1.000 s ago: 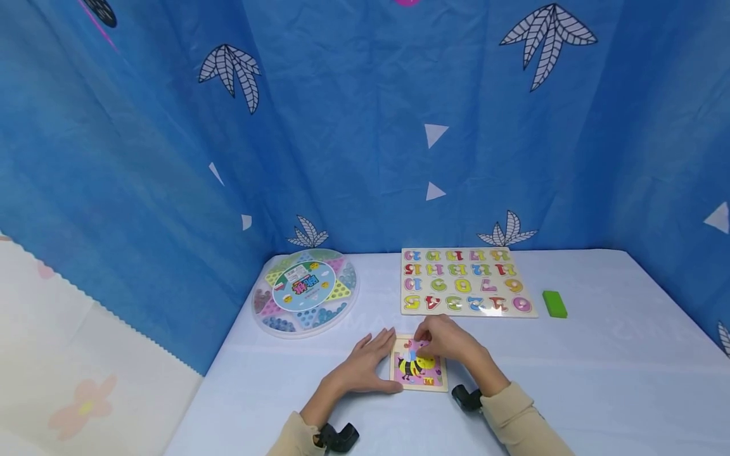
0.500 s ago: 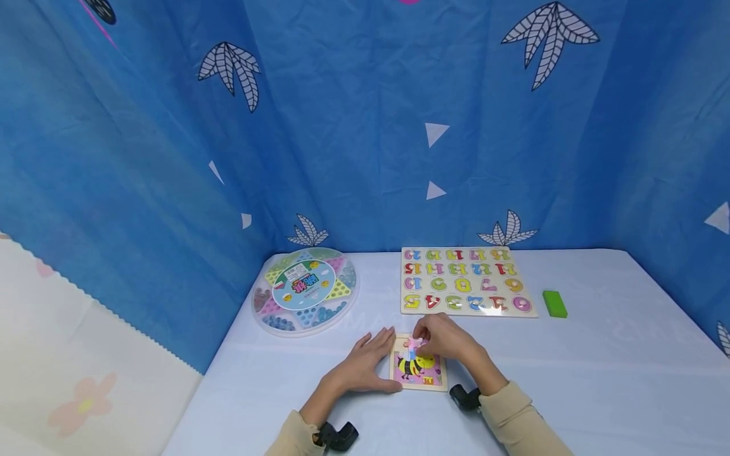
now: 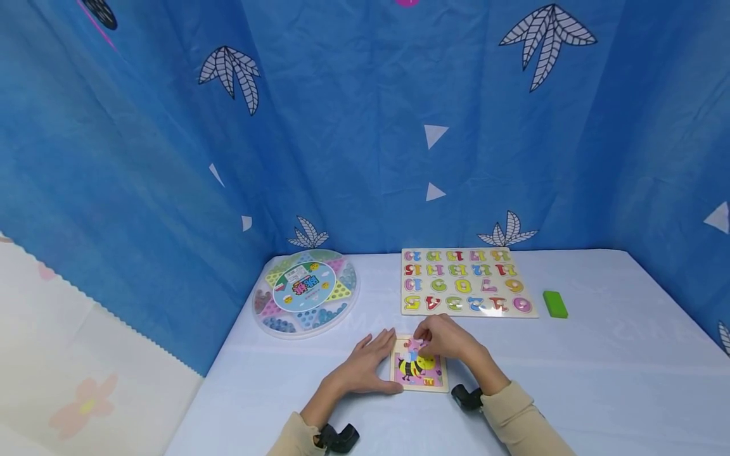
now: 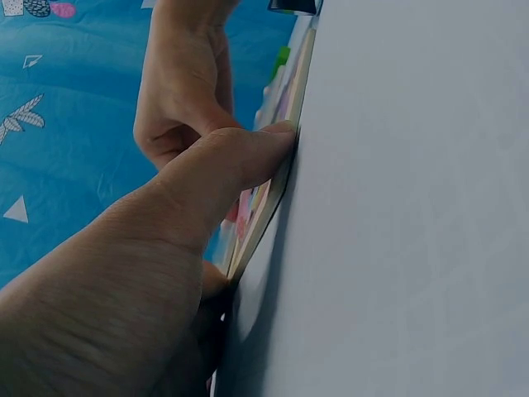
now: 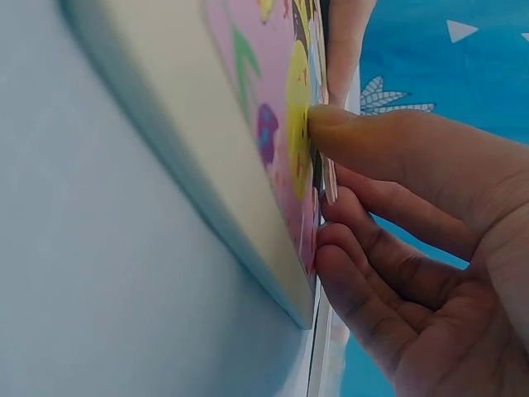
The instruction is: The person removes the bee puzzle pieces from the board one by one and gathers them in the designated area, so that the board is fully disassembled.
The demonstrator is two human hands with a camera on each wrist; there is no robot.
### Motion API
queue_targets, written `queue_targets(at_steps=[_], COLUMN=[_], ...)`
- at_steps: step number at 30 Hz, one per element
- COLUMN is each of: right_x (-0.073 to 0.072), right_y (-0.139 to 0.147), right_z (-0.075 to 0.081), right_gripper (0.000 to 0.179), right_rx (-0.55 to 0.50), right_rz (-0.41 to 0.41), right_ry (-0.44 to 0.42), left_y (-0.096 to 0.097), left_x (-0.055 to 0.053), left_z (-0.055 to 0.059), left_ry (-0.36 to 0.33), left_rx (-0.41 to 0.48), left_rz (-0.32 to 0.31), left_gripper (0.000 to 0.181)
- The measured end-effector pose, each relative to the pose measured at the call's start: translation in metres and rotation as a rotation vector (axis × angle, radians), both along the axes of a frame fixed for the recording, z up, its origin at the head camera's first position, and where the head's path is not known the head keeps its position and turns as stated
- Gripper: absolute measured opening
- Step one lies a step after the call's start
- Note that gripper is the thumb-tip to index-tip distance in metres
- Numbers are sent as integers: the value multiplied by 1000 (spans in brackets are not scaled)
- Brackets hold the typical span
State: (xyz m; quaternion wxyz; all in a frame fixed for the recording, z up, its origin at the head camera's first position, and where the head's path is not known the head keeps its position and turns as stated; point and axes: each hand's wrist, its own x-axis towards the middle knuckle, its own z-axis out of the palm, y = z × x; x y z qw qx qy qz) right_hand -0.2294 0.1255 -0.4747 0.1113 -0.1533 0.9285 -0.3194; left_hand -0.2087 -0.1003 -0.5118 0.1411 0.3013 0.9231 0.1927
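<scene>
A small square wooden jigsaw puzzle (image 3: 428, 388) with a yellow-and-black bee on pink lies in front of me. My left hand (image 3: 362, 368) lies at its left side with fingers stretched out, the thumb (image 4: 269, 149) against the frame's near edge. Over the puzzle's upper part, my right hand (image 3: 447, 337) pinches a thin puzzle piece (image 5: 331, 184) between thumb and fingers. Seen from the right wrist, this piece stands slightly raised above the picture, edge-on. From the head view my fingers cover part of it.
Behind the puzzle lies a wooden number board (image 3: 464, 278). Right of that is a green block (image 3: 554, 304). A round Chinese checkers set (image 3: 305, 291) with marbles sits at the back left. A blue patterned curtain (image 3: 371, 126) hangs behind the white table (image 3: 616, 380).
The piece under my right fingers shifts very slightly. Both hands stay almost in place, and the puzzle frame does not visibly move.
</scene>
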Motion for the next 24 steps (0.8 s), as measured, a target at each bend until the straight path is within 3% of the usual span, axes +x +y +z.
queue_targets(at_steps=[24], right_x=[-8], right_y=[13], right_z=[-10], right_gripper=[21], right_rx=[-76], right_rz=[81], right_ry=[20], left_y=[0], left_x=[1], left_z=[0], left_ry=[-13], left_rx=[17], left_rz=[9], left_gripper=[104])
